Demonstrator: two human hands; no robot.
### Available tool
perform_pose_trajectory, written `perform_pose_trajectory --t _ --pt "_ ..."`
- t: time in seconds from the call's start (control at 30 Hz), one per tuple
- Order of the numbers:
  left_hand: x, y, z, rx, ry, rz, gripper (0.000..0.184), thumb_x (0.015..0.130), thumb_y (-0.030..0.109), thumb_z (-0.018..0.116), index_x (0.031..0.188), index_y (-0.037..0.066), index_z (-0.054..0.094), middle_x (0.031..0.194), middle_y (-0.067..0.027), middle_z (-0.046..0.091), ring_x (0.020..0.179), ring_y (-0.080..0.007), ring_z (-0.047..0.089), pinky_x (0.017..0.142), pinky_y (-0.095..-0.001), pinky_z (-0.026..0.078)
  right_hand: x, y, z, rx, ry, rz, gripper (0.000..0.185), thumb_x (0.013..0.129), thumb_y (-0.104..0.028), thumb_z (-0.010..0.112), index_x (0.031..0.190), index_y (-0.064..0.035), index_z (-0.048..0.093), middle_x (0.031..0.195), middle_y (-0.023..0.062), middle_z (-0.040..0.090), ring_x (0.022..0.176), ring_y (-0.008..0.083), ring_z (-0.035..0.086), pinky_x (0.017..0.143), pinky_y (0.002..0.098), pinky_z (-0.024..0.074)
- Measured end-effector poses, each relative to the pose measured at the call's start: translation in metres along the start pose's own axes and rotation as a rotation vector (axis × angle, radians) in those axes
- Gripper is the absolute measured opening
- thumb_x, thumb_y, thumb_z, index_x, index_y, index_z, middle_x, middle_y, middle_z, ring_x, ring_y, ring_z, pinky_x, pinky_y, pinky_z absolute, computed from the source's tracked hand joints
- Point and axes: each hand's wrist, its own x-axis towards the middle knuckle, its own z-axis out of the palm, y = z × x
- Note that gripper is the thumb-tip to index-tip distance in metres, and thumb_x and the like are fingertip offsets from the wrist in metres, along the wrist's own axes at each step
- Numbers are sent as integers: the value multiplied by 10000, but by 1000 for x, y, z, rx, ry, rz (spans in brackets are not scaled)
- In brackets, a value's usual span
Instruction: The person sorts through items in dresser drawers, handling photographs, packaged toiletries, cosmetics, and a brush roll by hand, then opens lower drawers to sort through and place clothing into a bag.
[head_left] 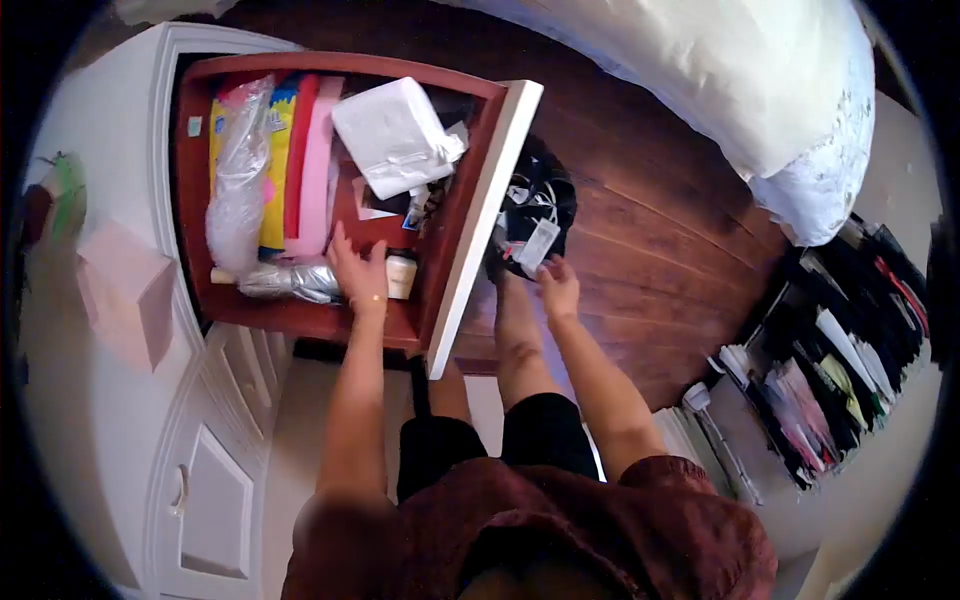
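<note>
My left hand is over the pulled-out drawer, its fingers apart and nothing visible in them. Beside it lie a silver wrapped bundle and a small cream container. Outside the drawer front, my right hand has its fingers closed at the lower end of a small white rectangular object, which seems to have a pale cord. Behind that object is a dark item near the floor; its kind is unclear.
In the drawer are a clear plastic-wrapped bundle, yellow, red and pink flat packages, and a white packet. A bed with white bedding stands across the wooden floor. A rack of folded clothes is at right.
</note>
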Motion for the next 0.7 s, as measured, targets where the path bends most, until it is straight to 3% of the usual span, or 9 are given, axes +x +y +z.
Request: perform_pose_trajectory --t 0.07,0.1,0.23,0.27,0.4,0.5,0.53,0.63,0.7 --pt "26 -13 11 225 67 204 849 664 202 841 1369 15 405 1265 -235 451 1175 -413 450 1016 -472 378 12 9 4 -192 125 -180 348 913 -53 593 1246 25 534 1152 107 613 1020 169 601 884 308 497" --pt "32 -3 17 271 110 268 863 639 233 859 1348 10 420 1274 -242 441 1180 -430 434 1029 -488 356 10 4 11 -43 117 -221 370 914 -40 583 1271 24 513 1190 110 592 1066 175 578 928 314 469" --pt "38 65 28 327 -15 -2 861 592 241 881 1267 -52 434 1274 -252 414 1229 -434 369 1064 -485 312 -41 -81 24 292 40 -367 408 921 7 533 1323 16 466 1269 108 548 1146 179 537 1002 313 415" --pt "38 61 38 486 21 35 798 601 197 876 1242 25 433 1291 -201 413 1146 -417 456 944 -486 446 -56 -103 30 315 13 -409 404 924 17 518 1324 13 464 1270 104 546 1140 176 539 996 306 416" --pt "46 47 34 384 -170 -18 741 676 149 820 1291 48 419 1270 -174 421 1108 -388 520 900 -471 477 -91 -154 53 330 -100 -544 368 931 22 499 1298 8 482 1249 87 551 1102 152 540 952 278 422" --pt "51 42 8 589 -322 85 743 713 152 786 1347 36 415 1249 -189 444 1146 -401 489 928 -436 446 -95 -163 62 145 -146 -669 369 891 40 518 1246 -54 547 1207 94 538 1112 179 515 934 288 433" --pt "54 50 0 693 -355 139 784 705 167 784 1393 96 415 1286 -194 446 1236 -371 433 1003 -425 396 -95 -165 62 64 -124 -687 334 861 59 532 1168 -59 592 1160 109 540 1101 201 515 916 282 436" --pt "67 36 10 931 -220 577 467 819 168 638 1266 75 540 1365 -173 441 1283 -311 406 1025 -442 360 -102 -172 59 -135 -66 -952 287 849 67 530 1100 -44 614 1163 119 539 1075 233 529 899 287 436" --pt "74 30 19 1094 -243 689 350 892 172 469 1183 37 607 1390 -156 448 1299 -304 394 1045 -437 341 -114 -175 59 -157 -285 -887 347 846 80 532 1173 -24 578 1224 147 532 1140 263 528 969 334 426"
